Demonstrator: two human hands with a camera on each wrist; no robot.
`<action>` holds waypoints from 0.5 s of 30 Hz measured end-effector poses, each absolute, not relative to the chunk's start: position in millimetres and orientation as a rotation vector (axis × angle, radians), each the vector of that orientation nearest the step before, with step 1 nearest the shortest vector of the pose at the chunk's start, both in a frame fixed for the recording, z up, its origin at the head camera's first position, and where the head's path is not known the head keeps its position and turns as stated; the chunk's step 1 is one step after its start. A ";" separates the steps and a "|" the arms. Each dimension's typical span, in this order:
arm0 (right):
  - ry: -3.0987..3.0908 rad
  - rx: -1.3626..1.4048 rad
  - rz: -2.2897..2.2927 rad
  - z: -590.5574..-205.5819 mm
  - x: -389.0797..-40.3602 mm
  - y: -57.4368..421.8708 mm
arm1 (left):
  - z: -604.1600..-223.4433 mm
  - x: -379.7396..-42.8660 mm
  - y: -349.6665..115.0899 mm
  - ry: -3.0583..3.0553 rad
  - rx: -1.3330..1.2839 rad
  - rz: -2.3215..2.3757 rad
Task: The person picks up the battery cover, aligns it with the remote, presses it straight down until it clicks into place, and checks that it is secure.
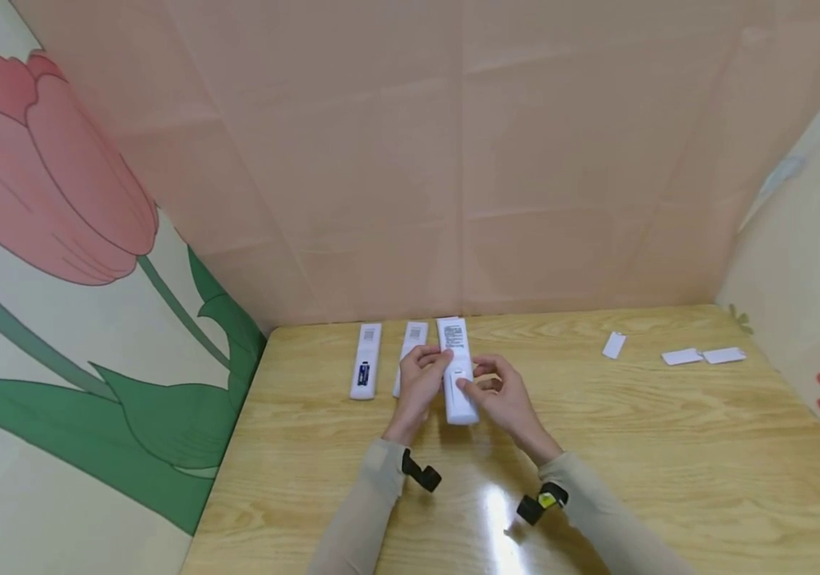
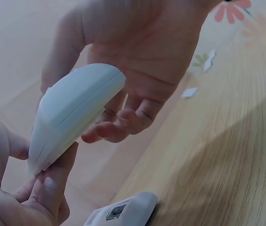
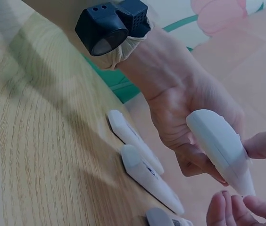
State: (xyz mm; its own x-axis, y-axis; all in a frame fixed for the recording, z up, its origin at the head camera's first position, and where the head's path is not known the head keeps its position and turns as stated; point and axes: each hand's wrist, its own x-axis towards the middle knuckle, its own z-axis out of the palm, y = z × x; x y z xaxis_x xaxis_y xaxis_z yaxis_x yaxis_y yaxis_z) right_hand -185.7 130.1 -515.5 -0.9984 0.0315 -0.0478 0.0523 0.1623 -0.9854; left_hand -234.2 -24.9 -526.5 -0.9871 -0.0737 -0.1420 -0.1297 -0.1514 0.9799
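A white remote control [image 1: 456, 407] is held above the table, its back with printed text and battery cover facing up. My left hand [image 1: 420, 385] grips its left side, thumb on the back and fingers underneath, as the left wrist view shows. On the other side, my right hand [image 1: 513, 403] has its thumb on the battery cover area and its fingers curled around below. The right wrist view shows the held remote control [image 3: 218, 136] end-on between both hands. Whether the cover is fully seated cannot be made out.
Left on the wooden table [image 1: 295, 487] lies a remote control [image 1: 368, 343] with batteries showing. A second remote control [image 1: 414, 334] is partly behind my left hand; a third remote control [image 3: 163, 217] lies nearby. Loose white battery covers [image 1: 614, 345] lie at the right. A pink-draped wall [image 1: 453, 160] stands behind.
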 end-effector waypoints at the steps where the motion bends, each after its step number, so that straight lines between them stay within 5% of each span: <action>1: 2.368 0.091 -2.017 -515.8 -185.8 130.6 | -526.0 -234.2 -25.2 2.017 -0.244 2.341; 15: 2.260 0.122 -1.988 -513.7 -185.0 133.9 | -523.1 -234.0 -26.8 2.021 -0.240 2.312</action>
